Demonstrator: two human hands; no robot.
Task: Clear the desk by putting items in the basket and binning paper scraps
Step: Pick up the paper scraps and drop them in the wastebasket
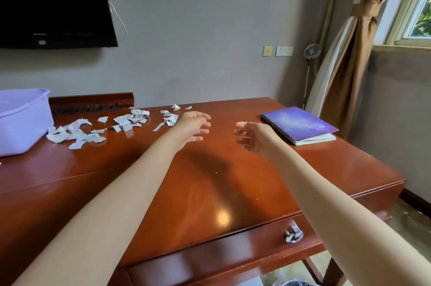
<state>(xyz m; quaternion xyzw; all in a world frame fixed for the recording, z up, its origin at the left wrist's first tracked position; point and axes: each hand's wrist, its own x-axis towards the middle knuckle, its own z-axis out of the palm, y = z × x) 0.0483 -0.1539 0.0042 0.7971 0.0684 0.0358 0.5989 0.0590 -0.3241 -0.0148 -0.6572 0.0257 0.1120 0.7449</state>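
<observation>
Our left hand (194, 126) and right hand (253, 136) hover over the desk (210, 187) with fingers loosely spread, holding nothing. Scraps (93, 128) lie strewn from beside the left hand to the basket (25, 122). The notebook (300, 123) lies near the right hand. We judge little is done, since both wait on the desk. The dark rim at the bottom edge may be the bin (297, 284).

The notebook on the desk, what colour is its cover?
The notebook has a purple-blue cover like a starry sky, seen in the head view.
</observation>
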